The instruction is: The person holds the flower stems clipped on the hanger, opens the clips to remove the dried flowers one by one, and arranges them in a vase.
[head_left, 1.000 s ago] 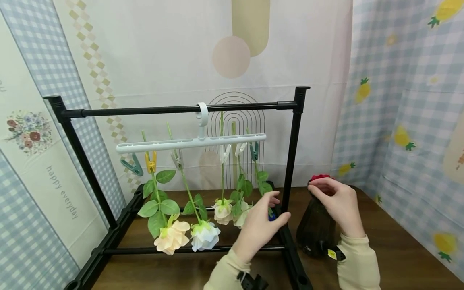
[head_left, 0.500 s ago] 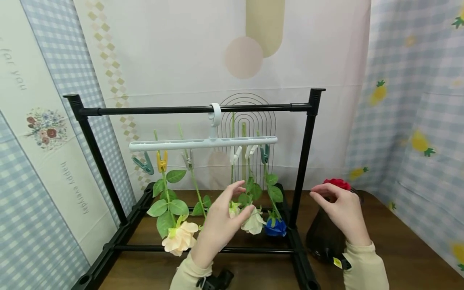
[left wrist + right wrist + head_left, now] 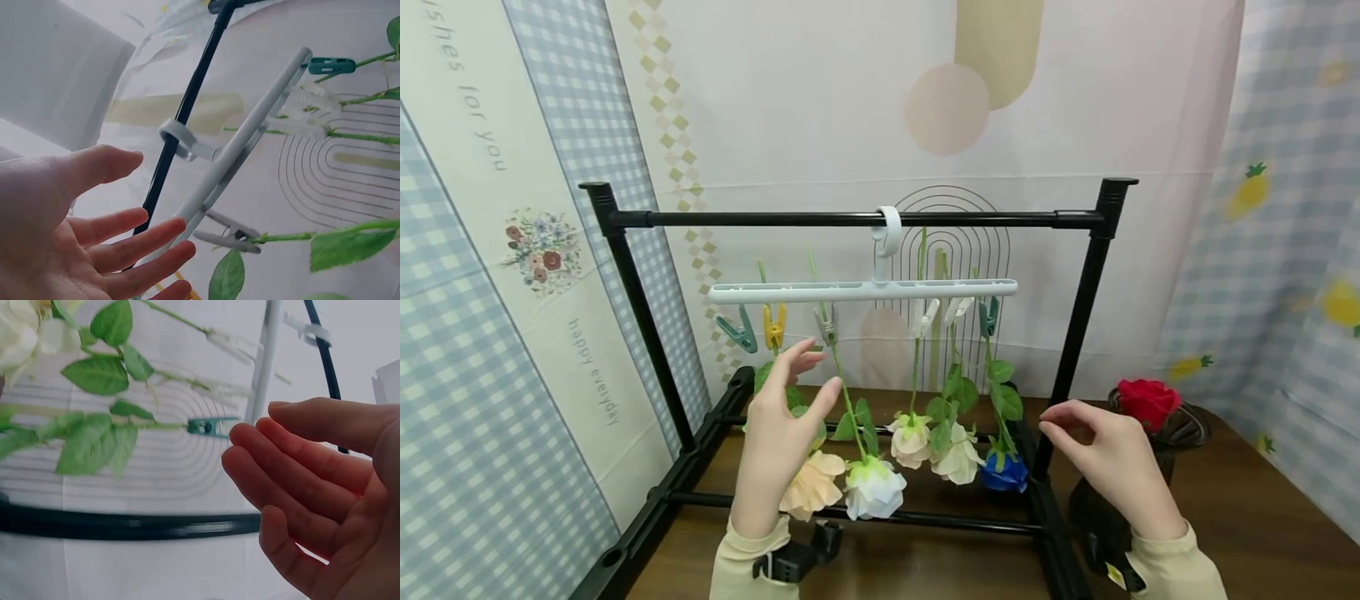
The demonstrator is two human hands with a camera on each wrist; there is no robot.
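My left hand (image 3: 778, 433) is raised in front of the hanger's left part, fingers spread and nothing in them. Behind it, partly covered, hangs a peach rose (image 3: 814, 486) from a yellow clip (image 3: 774, 325). My right hand (image 3: 1112, 458) is by the rack's right post, fingers loosely bent, thumb near the fingertips, holding nothing. A pale blue clip hanger (image 3: 820, 292) hooks over the black rail (image 3: 775, 219). Upside down from its clips also hang a white rose (image 3: 876, 490), two cream roses (image 3: 957, 456) and a blue rose (image 3: 1004, 472). The leftmost teal clip (image 3: 741, 333) carries no flower.
Behind the right hand a red rose (image 3: 1147, 404) stands at the mouth of a dark vase (image 3: 1093, 508). The black rack's feet and crossbars (image 3: 955, 523) stand on a brown wooden table (image 3: 917, 562). Patterned cloths (image 3: 820, 100) hang behind and at both sides.
My left hand has moved left along the front of the hanger, from the blue rose to the peach one. The right hand has come away from the red rose. The head view has turned left.
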